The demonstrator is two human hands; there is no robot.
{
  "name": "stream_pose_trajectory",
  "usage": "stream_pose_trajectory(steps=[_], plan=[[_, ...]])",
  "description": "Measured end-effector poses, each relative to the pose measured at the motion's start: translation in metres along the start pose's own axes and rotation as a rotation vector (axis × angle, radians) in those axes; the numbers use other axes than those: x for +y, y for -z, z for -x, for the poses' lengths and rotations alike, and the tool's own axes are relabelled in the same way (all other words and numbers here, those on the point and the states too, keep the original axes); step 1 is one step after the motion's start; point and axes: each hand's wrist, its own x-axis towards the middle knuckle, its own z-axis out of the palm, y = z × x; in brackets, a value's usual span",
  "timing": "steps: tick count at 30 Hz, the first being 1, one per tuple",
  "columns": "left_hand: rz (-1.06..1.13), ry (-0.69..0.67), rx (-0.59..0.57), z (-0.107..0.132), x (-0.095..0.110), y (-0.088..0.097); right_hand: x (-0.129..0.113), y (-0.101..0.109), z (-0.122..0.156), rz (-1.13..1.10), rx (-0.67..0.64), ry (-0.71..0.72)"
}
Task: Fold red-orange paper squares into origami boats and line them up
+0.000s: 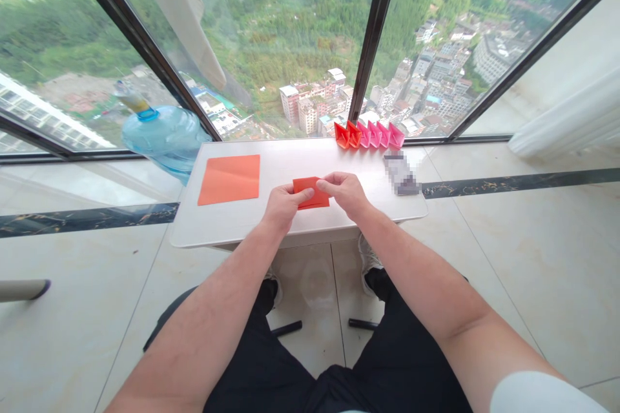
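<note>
A small folded orange-red paper (pixel 310 193) lies on the white table (pixel 227 226) in front of me. My left hand (pixel 283 204) pinches its left edge with thumb and fingers closed. My right hand (pixel 345 190) pinches its top right edge the same way. A flat stack of orange square sheets (pixel 229 179) lies to the left of my hands. A row of several folded paper pieces (pixel 369 135), red then pink, stands along the table's far edge.
A blurred dark and white object (pixel 401 173) lies on the table right of my hands. A large blue water bottle (pixel 165 137) lies on its side on the floor at the table's left. Floor-to-ceiling windows stand just behind the table.
</note>
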Motion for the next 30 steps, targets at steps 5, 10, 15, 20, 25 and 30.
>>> stream_pose_trajectory(steps=[5, 10, 15, 20, 25, 30], plan=[[0.043, 0.015, 0.019, -0.0008, 0.0001, 0.002, -0.0021, 0.0022, -0.0004, 0.029, 0.011, -0.004], [0.063, 0.005, 0.062, -0.0021, -0.0011, 0.0037, 0.0006, 0.0044, -0.0012, 0.06, -0.052, -0.014], [0.09, 0.008, 0.057, -0.0022, -0.0003, 0.0036, -0.0001, 0.0051, -0.0012, 0.078, -0.053, -0.024], [0.14, 0.009, 0.068, -0.0012, 0.0025, 0.002, -0.0025, 0.0051, 0.0006, 0.101, -0.106, -0.041], [0.216, 0.039, 0.074, 0.0003, 0.0043, -0.0004, 0.0007, 0.0041, 0.0004, 0.047, -0.114, -0.003], [0.233, 0.065, 0.099, 0.0028, 0.0073, -0.0028, 0.0049, 0.0042, -0.0015, 0.03, -0.14, 0.01]])
